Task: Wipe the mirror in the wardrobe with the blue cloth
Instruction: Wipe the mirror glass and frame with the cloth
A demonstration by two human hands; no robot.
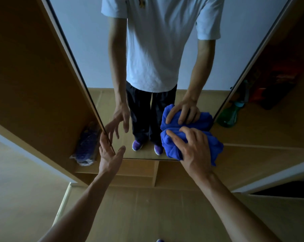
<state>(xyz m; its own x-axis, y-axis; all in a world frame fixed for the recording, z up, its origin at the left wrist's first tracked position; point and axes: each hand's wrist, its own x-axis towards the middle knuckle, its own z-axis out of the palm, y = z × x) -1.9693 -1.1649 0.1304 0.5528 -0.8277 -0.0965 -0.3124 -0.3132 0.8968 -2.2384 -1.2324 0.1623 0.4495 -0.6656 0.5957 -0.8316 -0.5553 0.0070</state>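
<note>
Pressing the crumpled bright blue cloth (pixel 174 147) against the lower right corner of the tall upright mirror (pixel 88 41).

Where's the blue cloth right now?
In the head view, the blue cloth is bunched under the right hand, held against the mirror at its lower right corner, just above the bottom edge.
</note>
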